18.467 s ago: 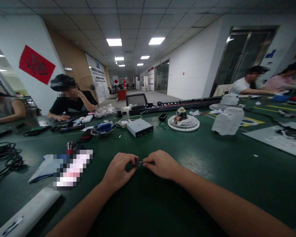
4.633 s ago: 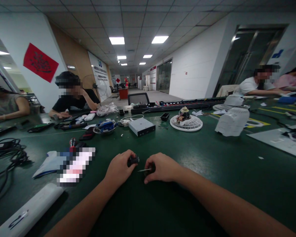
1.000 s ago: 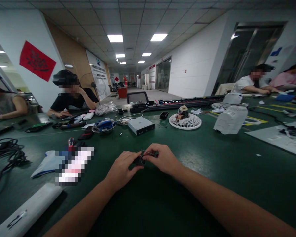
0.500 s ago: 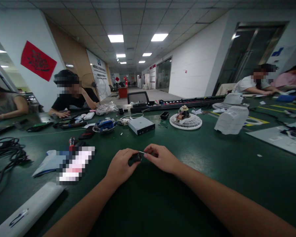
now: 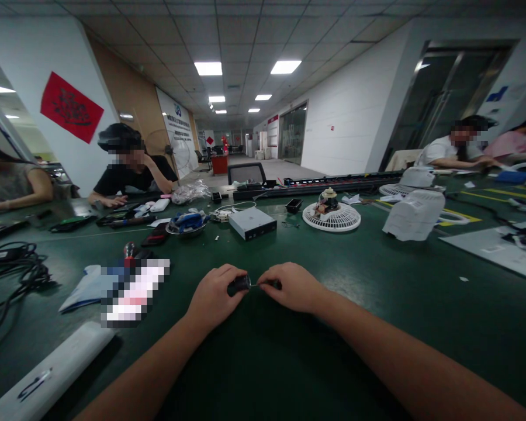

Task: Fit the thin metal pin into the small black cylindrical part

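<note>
My left hand (image 5: 217,295) is closed around a small black cylinder (image 5: 239,284), its end turned toward the right. In front of that end, my right hand (image 5: 289,286) pinches a thin pale rod (image 5: 254,285) between thumb and fingertips. The rod's left tip meets or nearly meets the cylinder; whether it goes inside cannot be made out. Both hands are low over the green table (image 5: 263,356), near its middle.
A silver disc drive (image 5: 252,221) lies beyond my hands, with a white fan grille (image 5: 332,217) right of it. A white plastic housing (image 5: 415,215) stands farther right. On the left are black cables (image 5: 13,269) and a long white case (image 5: 48,374). Several people sit around.
The rod has gone from above the cylinder's end to level with it, pointing at its face. My right hand has dropped slightly. The cylinder's end now faces more squarely right.
</note>
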The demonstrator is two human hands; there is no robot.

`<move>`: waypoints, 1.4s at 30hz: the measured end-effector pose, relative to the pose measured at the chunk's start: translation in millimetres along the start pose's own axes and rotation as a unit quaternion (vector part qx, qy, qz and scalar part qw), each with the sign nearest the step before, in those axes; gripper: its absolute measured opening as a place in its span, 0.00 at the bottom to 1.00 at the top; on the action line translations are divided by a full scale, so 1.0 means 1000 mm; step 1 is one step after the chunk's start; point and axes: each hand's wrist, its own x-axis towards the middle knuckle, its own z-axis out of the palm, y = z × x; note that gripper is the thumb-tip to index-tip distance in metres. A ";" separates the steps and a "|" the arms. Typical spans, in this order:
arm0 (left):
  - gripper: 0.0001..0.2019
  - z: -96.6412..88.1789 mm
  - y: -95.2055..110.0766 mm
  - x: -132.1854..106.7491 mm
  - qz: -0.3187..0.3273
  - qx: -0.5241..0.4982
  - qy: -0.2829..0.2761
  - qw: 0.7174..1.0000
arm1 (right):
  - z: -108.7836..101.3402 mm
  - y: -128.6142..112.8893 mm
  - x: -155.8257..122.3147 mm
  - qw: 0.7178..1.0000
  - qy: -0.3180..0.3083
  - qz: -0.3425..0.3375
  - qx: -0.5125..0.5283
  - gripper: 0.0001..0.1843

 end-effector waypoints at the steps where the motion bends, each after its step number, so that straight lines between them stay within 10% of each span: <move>1: 0.14 -0.001 0.000 0.000 0.001 -0.001 -0.003 1.000 | 0.000 -0.001 0.000 1.000 -0.003 0.001 0.017 0.11; 29: 0.17 0.001 0.001 0.000 0.037 0.025 -0.012 0.999 | 0.000 -0.005 0.002 0.994 -0.026 0.047 0.097 0.12; 42: 0.16 0.002 0.002 0.001 0.020 0.046 -0.002 0.999 | -0.004 -0.009 0.001 0.985 -0.024 0.155 -0.068 0.14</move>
